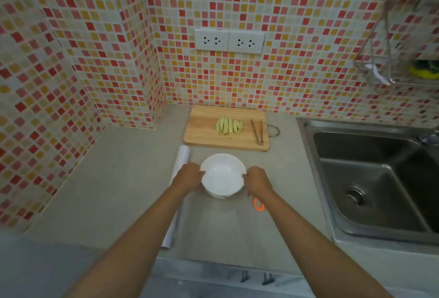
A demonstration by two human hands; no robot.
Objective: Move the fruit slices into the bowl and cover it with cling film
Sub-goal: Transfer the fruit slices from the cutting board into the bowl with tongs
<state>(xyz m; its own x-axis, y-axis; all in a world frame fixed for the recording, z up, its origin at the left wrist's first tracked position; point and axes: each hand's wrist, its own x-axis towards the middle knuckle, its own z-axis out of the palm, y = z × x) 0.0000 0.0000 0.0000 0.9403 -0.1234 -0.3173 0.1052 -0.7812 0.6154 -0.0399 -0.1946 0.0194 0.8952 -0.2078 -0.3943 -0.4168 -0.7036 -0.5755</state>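
A white bowl (222,175) with nothing in it stands on the grey counter in front of me. My left hand (187,176) grips its left rim and my right hand (257,182) grips its right rim. Several pale green fruit slices (229,125) lie in a row on a wooden cutting board (202,131) behind the bowl. Wooden tongs (257,131) rest on the board's right side. A white roll of cling film (181,158) lies on the counter to the left of the bowl, partly hidden by my left forearm.
An orange rubber band (258,204) lies on the counter under my right wrist. A steel sink (370,179) fills the right side. Two wall sockets (229,41) sit on the tiled wall. A wire rack (408,67) hangs at upper right.
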